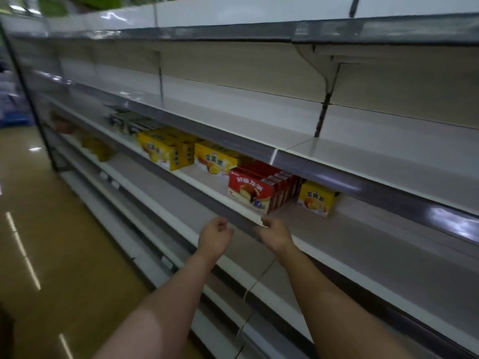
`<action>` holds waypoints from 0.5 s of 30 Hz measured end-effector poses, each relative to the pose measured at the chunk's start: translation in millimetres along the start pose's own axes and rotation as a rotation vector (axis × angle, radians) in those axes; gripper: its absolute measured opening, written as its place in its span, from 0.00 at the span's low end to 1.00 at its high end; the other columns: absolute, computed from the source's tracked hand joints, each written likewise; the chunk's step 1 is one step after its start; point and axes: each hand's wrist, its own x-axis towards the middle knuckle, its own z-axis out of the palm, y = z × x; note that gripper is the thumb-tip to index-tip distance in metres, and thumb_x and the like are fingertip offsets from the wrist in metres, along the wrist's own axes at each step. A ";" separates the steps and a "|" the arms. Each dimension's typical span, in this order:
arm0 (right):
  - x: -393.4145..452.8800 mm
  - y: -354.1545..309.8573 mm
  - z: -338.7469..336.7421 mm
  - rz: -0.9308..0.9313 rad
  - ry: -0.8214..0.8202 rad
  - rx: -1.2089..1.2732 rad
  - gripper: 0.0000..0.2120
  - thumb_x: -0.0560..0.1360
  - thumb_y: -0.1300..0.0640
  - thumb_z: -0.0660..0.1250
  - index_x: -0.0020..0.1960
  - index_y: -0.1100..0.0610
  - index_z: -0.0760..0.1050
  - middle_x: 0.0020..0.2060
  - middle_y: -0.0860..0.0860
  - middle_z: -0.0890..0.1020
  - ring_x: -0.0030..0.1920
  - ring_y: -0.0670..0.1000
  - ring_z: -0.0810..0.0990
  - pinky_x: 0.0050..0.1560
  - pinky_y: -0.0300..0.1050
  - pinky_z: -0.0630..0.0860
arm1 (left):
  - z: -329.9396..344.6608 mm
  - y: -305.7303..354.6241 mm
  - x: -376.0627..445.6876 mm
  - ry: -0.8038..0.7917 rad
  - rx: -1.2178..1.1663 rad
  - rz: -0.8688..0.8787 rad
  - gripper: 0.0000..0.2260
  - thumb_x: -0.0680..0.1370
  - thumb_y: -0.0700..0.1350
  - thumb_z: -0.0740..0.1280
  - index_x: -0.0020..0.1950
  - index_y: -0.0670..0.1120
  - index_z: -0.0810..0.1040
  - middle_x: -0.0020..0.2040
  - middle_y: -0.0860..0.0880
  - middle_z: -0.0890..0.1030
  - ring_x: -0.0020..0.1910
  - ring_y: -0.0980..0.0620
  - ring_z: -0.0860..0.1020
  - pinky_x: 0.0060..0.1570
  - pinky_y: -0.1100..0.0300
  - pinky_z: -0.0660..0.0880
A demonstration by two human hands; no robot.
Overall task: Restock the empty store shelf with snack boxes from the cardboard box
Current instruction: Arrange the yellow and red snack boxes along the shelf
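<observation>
A row of red snack boxes (252, 190) stands on the middle shelf (197, 182), front edge close to the shelf lip. To its right sits one yellow snack box (316, 199), blurred. Left of the red row stand more yellow boxes (216, 158) and a yellow stack (166, 149), then dark boxes (127, 121). My left hand (215, 235) and my right hand (275, 232) hover just below and in front of the red row, fingers loosely curled, holding nothing. The cardboard box is out of view.
The shelf above (337, 154) and the top shelf (233, 22) stretch the width of the unit. Lower shelves (337, 255) run below my arms, with blurred orange items (96, 146) at the far left. The tan aisle floor (51, 242) lies at left.
</observation>
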 end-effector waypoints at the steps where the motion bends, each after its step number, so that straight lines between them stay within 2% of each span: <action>1: -6.7 -5.8 9.7 -0.026 -0.030 -0.010 0.25 0.76 0.57 0.66 0.71 0.59 0.67 0.69 0.54 0.72 0.67 0.55 0.71 0.68 0.49 0.68 | -12.7 -9.2 -4.2 0.025 -0.020 -0.024 0.15 0.78 0.40 0.65 0.64 0.42 0.74 0.59 0.43 0.78 0.57 0.46 0.75 0.55 0.60 0.71; 3: -22.0 -15.6 36.7 -0.055 -0.095 -0.027 0.25 0.76 0.58 0.66 0.72 0.60 0.67 0.69 0.55 0.71 0.68 0.55 0.71 0.69 0.48 0.67 | -45.0 -32.2 -15.9 0.079 -0.046 -0.094 0.12 0.78 0.40 0.65 0.61 0.43 0.74 0.55 0.44 0.78 0.54 0.46 0.76 0.56 0.57 0.73; 5: -40.2 -23.7 67.9 -0.056 -0.166 -0.040 0.24 0.76 0.58 0.66 0.71 0.61 0.68 0.68 0.55 0.72 0.67 0.54 0.71 0.69 0.45 0.66 | -81.1 -58.0 -29.6 0.140 -0.045 -0.136 0.09 0.78 0.40 0.65 0.57 0.42 0.74 0.52 0.46 0.78 0.49 0.47 0.76 0.50 0.56 0.74; 8: -65.4 -31.0 114.5 -0.059 -0.276 -0.079 0.21 0.77 0.58 0.64 0.69 0.60 0.69 0.66 0.56 0.75 0.65 0.54 0.74 0.65 0.43 0.68 | -132.3 -96.9 -51.5 0.212 -0.046 -0.211 0.12 0.78 0.38 0.64 0.62 0.40 0.73 0.55 0.44 0.77 0.54 0.45 0.76 0.52 0.56 0.74; 9: -73.2 -34.3 134.8 -0.078 -0.310 -0.092 0.20 0.78 0.58 0.64 0.69 0.60 0.70 0.65 0.55 0.75 0.63 0.54 0.74 0.63 0.42 0.69 | -152.6 -109.7 -62.4 0.249 -0.056 -0.246 0.13 0.78 0.37 0.64 0.63 0.38 0.73 0.56 0.43 0.76 0.55 0.44 0.75 0.50 0.58 0.72; 12: -98.3 -47.1 187.9 -0.088 -0.375 -0.106 0.18 0.78 0.58 0.63 0.68 0.60 0.71 0.64 0.54 0.76 0.58 0.52 0.75 0.57 0.39 0.70 | -207.0 -147.4 -91.9 0.343 -0.064 -0.325 0.14 0.77 0.34 0.65 0.63 0.35 0.73 0.55 0.39 0.76 0.50 0.47 0.73 0.46 0.61 0.68; 15: -124.8 -60.2 243.3 -0.119 -0.450 -0.142 0.20 0.78 0.58 0.64 0.68 0.60 0.71 0.66 0.54 0.75 0.63 0.54 0.74 0.63 0.44 0.70 | -260.4 -183.3 -125.1 0.408 -0.070 -0.427 0.14 0.78 0.35 0.64 0.64 0.35 0.73 0.54 0.42 0.76 0.51 0.48 0.73 0.49 0.60 0.69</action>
